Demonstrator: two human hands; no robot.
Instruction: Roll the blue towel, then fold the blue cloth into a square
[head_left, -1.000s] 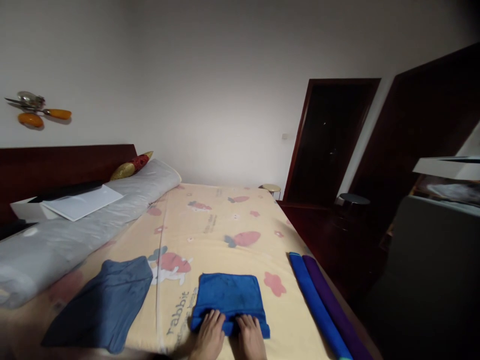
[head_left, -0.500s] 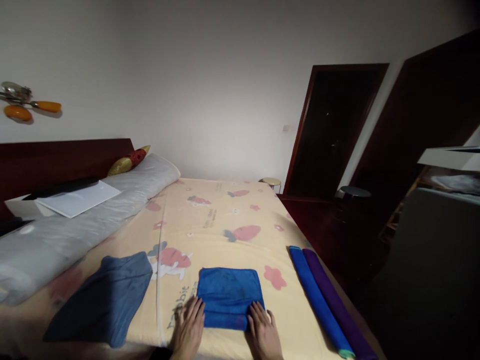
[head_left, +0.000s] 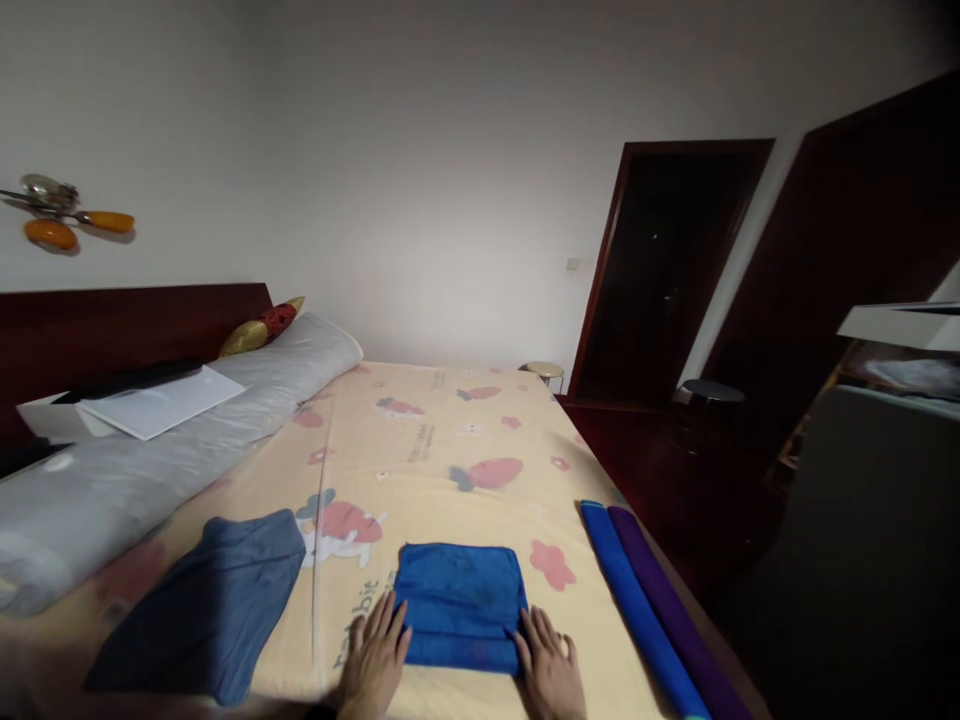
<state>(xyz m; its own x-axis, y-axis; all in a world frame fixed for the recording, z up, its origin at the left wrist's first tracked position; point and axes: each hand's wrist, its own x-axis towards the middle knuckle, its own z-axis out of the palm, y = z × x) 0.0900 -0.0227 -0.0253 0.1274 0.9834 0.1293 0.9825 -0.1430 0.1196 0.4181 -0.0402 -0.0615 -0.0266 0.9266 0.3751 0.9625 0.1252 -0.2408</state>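
Note:
A bright blue towel [head_left: 460, 598], folded into a small rectangle, lies flat on the yellow cartoon-print bed sheet [head_left: 450, 450] near the front edge. My left hand [head_left: 373, 660] rests flat with fingers spread against the towel's left side. At the towel's right side my right hand [head_left: 550, 670] lies flat the same way, fingertips touching its edge. Neither hand grips anything.
A dark blue-grey cloth [head_left: 206, 605] lies spread at the left. A rolled blue towel [head_left: 637, 610] and a rolled purple one [head_left: 679, 625] lie along the bed's right edge. A grey bolster [head_left: 150, 460] with a white sheet [head_left: 157, 402] runs along the left. Dark doors stand at right.
My hands moved from the middle of the towel's near edge out to its left and right sides and now lie flat. The near edge is folded over.

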